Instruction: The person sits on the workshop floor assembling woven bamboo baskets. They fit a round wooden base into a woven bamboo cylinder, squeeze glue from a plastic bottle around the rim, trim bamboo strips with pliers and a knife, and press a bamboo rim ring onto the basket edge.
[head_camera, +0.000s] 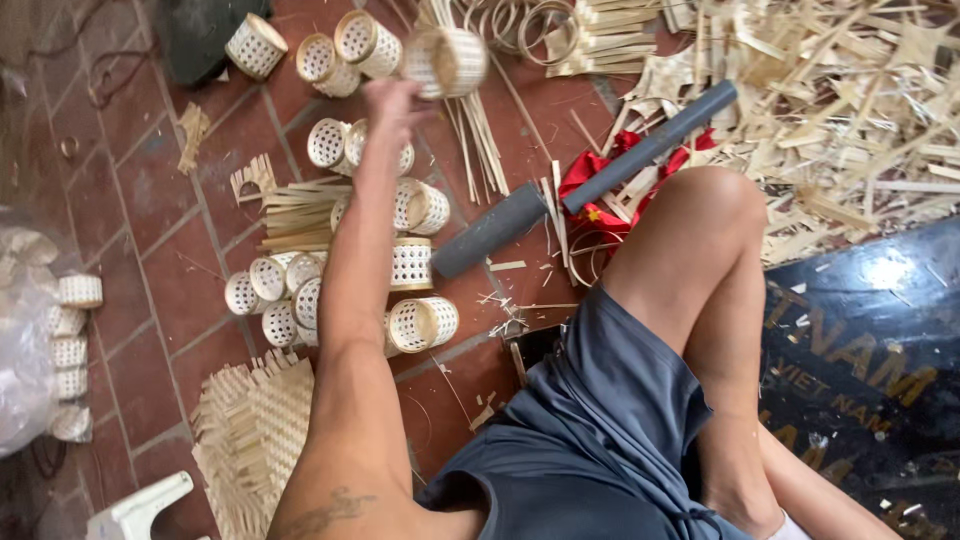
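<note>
A small woven basket (446, 62) is up in the air over the red tile floor (150, 260), blurred, at the fingertips of the left hand (395, 105) — whether the fingers pinch it or have spread off it, I cannot tell. Below the outstretched arm lie more baskets (420, 322) — a loose cluster. A grey pipe (648, 146) rests beside the bent knee (705, 205). The right hand is out of sight.
</note>
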